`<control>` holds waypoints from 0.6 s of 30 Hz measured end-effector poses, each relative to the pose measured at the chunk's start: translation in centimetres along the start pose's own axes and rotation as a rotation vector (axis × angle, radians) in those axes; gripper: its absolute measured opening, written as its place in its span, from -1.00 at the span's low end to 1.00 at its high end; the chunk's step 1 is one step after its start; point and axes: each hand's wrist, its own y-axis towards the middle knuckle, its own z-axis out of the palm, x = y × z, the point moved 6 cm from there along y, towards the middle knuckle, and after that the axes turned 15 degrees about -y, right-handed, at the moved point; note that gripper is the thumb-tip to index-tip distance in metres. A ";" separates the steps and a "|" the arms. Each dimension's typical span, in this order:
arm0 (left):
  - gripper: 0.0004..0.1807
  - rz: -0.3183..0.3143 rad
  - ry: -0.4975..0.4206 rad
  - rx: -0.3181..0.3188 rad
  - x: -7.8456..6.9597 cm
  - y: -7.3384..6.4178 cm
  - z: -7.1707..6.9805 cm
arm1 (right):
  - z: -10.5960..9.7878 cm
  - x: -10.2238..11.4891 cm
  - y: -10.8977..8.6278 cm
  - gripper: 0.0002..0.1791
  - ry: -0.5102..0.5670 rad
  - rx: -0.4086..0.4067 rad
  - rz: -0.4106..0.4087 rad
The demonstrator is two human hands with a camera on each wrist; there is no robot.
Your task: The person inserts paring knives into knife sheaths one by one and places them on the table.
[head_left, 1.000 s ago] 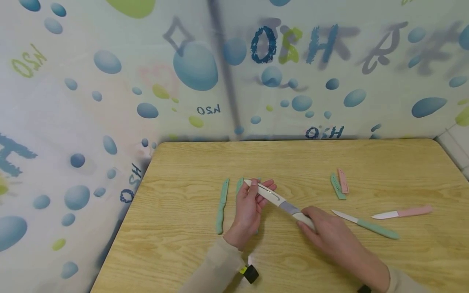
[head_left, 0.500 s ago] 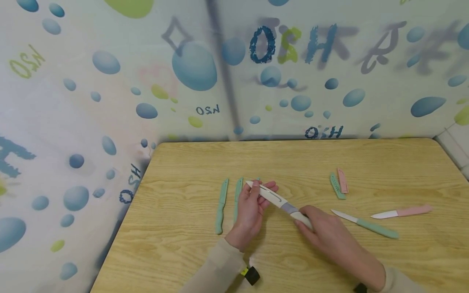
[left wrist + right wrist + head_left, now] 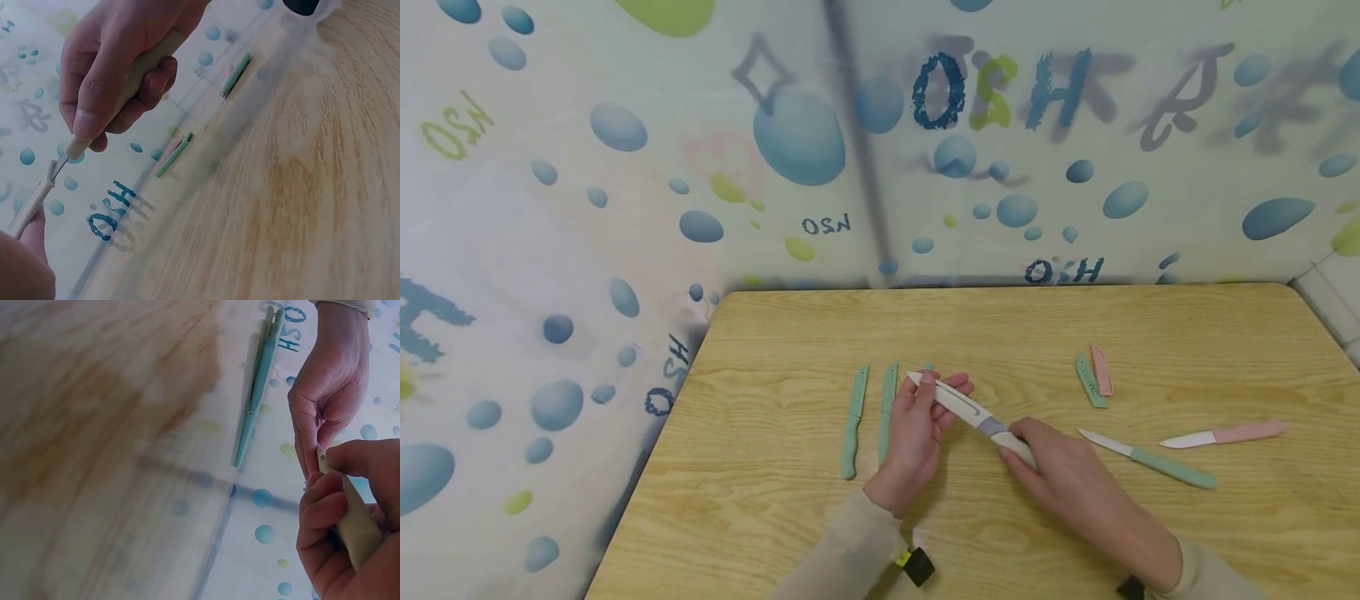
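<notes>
A knife with a cream handle [image 3: 1019,451] is held between both hands over the wooden table. My left hand [image 3: 913,437] pinches its white slotted sheath [image 3: 956,402] near the tip, thumb on top and the other fingers spread beneath. My right hand [image 3: 1078,475] grips the handle, with fingers wrapped round it. Between handle and sheath a short stretch of blade [image 3: 60,165] shows in the left wrist view; the rest of it lies inside the sheath. By the left hand lie a green sheathed knife [image 3: 853,423] and another green one [image 3: 887,400], partly covered by that hand.
On the right, a green-handled knife [image 3: 1172,468] and a pink-handled knife [image 3: 1247,432] lie with bare blades pointing left. Behind them rest a green sheath [image 3: 1090,383] and a pink sheath [image 3: 1102,371]. A green tip [image 3: 929,367] shows behind the left hand.
My hands have come slightly closer together, the left shifting right and the right shifting left. Less blade shows between the sheath and the handle. The knives on the table have not moved.
</notes>
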 end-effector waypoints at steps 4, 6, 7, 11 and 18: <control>-0.70 -0.009 -0.004 -0.009 0.1 -0.1 0.0 | 0.1 0.0 0.1 -0.80 0.008 0.015 0.020; -0.70 -0.016 -0.004 -0.010 0.2 -0.1 0.1 | 0.1 0.0 0.2 -0.81 0.012 0.023 0.030; -0.70 -0.017 -0.002 -0.009 0.2 -0.1 0.1 | 0.1 0.0 0.2 -0.81 0.015 0.028 0.035; -0.68 -0.026 0.001 -0.003 0.3 -0.1 0.1 | 0.1 0.0 0.3 -0.82 0.021 0.040 0.046; -0.66 -0.028 -0.004 -0.016 0.4 -0.2 0.1 | 0.2 0.0 0.5 -0.82 0.026 0.056 0.058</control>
